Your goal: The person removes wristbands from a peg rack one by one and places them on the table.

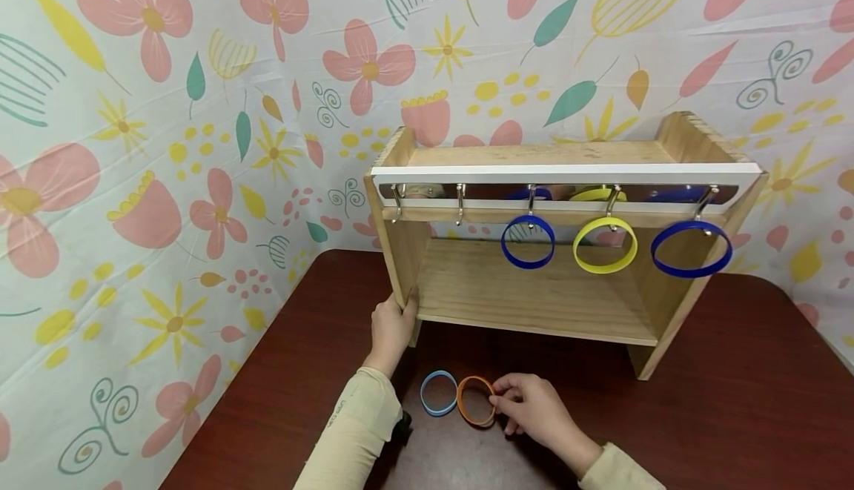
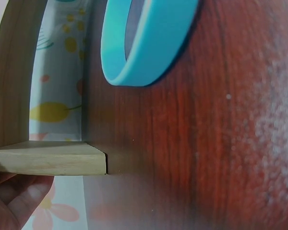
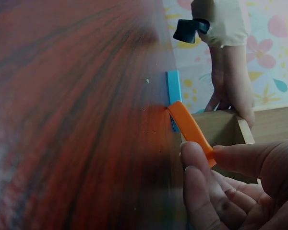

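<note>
My left hand grips the lower left side panel of a small wooden shelf; in the left wrist view its fingers show just under the panel's edge. Down on the table in front, my right hand pinches an orange wristband between thumb and fingers. The band is tilted, with its near side raised off the tabletop in the right wrist view. Just left of it a light blue wristband lies on the table.
A hook rail runs along the shelf's front. From its hooks hang a dark blue wristband, a yellow one and another dark blue one. Two left hooks are bare. A flowered cloth stands behind the dark red table.
</note>
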The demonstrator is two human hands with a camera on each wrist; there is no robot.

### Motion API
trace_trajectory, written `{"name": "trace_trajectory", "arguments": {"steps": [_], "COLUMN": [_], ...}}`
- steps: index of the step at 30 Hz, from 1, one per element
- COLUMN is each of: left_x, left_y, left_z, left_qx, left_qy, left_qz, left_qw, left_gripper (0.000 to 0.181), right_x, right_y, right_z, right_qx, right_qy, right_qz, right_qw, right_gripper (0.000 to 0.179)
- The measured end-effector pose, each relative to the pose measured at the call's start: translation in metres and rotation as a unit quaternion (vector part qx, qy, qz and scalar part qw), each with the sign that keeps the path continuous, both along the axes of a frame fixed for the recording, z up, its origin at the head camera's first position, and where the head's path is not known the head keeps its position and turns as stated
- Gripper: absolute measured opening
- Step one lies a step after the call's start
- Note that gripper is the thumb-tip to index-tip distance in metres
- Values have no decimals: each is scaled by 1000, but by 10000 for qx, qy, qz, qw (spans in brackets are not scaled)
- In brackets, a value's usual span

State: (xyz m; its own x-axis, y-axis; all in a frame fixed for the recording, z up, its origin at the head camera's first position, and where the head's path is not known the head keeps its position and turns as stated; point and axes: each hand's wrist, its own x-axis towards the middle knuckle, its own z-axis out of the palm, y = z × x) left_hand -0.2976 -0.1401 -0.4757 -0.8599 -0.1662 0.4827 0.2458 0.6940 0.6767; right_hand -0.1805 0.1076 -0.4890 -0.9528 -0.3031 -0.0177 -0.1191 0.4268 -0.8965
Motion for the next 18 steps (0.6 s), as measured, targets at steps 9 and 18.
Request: {"name": "trace_trajectory", "arguments": {"steps": [9,18], "left_x": [1,0], "left_y": [0,0], "left_z": [1,-1], "left_qx": [50,35], "left_qy": [-35,-18], "left_qz": [-23,42], "left_qw": [10000,10000], "left_gripper": [29,32], "right_x": [0,1], "right_y": [2,11], "right_z": [-1,0], "right_qx": [397,412], "right_qy": [172,165], "right_qz": [-84,-135], "right_qw": [9990,9989], "right_gripper": [24,26]}}
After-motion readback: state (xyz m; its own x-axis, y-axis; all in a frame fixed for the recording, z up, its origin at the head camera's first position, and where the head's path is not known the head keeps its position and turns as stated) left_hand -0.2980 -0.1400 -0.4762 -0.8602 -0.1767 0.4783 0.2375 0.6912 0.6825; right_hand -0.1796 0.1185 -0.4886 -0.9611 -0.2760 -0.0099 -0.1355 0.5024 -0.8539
